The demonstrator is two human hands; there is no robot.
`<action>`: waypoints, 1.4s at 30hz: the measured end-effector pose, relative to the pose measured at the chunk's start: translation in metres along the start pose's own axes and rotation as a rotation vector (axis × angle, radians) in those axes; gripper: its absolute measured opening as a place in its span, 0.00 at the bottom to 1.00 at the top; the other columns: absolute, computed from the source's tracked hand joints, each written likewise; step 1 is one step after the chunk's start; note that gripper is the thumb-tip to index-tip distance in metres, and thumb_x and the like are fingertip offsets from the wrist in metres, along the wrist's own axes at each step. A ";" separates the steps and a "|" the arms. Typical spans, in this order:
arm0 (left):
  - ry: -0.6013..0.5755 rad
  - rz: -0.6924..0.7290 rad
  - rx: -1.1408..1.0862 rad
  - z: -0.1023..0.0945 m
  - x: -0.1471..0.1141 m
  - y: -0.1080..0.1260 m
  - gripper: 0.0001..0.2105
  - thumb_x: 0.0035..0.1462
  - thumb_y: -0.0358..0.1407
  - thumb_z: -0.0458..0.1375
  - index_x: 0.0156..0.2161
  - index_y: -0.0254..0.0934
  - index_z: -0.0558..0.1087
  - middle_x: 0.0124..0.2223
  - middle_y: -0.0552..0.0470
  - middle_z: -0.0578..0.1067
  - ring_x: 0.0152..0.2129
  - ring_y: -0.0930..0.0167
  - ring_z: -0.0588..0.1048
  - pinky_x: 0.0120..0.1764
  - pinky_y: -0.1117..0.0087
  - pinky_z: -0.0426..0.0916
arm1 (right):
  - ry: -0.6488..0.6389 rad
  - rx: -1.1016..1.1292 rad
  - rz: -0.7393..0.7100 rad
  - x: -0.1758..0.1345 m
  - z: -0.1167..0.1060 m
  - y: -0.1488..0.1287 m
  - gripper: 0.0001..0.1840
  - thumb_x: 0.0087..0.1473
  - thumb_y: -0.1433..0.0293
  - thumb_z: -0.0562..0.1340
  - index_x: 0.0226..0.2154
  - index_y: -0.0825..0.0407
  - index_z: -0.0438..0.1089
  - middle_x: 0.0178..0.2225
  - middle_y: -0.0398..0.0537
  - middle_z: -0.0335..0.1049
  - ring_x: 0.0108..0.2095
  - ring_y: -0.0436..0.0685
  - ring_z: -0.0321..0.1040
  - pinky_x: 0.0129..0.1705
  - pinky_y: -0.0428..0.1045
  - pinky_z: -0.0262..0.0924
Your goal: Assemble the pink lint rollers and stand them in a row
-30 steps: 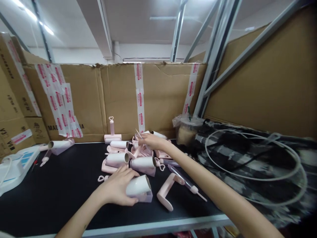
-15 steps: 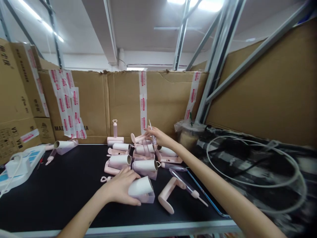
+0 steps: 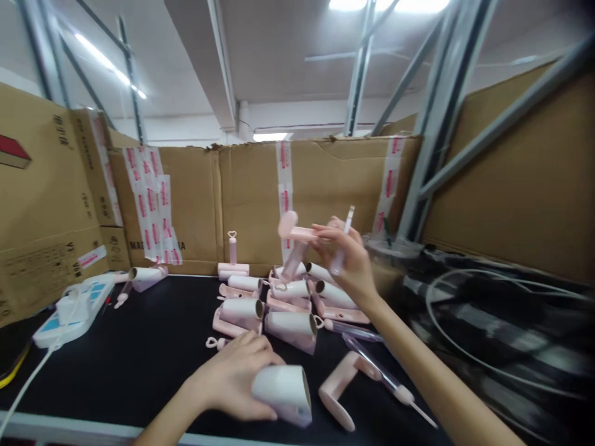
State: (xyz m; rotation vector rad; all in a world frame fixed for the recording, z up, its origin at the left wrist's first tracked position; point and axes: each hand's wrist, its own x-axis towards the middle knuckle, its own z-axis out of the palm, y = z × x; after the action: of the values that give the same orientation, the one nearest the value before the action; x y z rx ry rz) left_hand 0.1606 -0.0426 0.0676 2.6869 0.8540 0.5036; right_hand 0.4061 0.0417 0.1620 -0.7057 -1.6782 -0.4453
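Left fingers [image 3: 260,353] half curled, gripping a white roll [image 3: 281,385] just right of them. Right fingers [image 3: 337,236] nearly closed, pinching a pink bracket [image 3: 302,234] at their tips; slim stick [image 3: 349,220] juts above.

Left of and beyond the left hand [image 3: 237,375], a cardboard box [image 3: 41,192] shows "V3", "V6" below it, and blurred Chinese characters. Farther beyond the hand, a cardboard panel [image 3: 246,204] reads "MA…A", its middle under tape [image 3: 152,204] whose red print is illegible.
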 end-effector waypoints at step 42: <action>0.042 -1.003 0.561 -0.141 -0.031 -0.317 0.15 0.57 0.38 0.53 0.49 0.35 0.65 0.48 0.46 0.68 0.41 0.66 0.70 0.41 0.60 0.68 | 0.009 0.171 0.052 -0.073 -0.007 -0.015 0.12 0.49 0.73 0.62 0.39 0.48 0.68 0.41 0.49 0.72 0.50 0.65 0.63 0.55 0.66 0.52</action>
State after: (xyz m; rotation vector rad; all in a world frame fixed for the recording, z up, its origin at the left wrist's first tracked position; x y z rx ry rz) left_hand -0.0792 0.2104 0.0735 2.1896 2.3996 0.0674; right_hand 0.4093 0.0107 0.0941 -0.6185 -1.6632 -0.2640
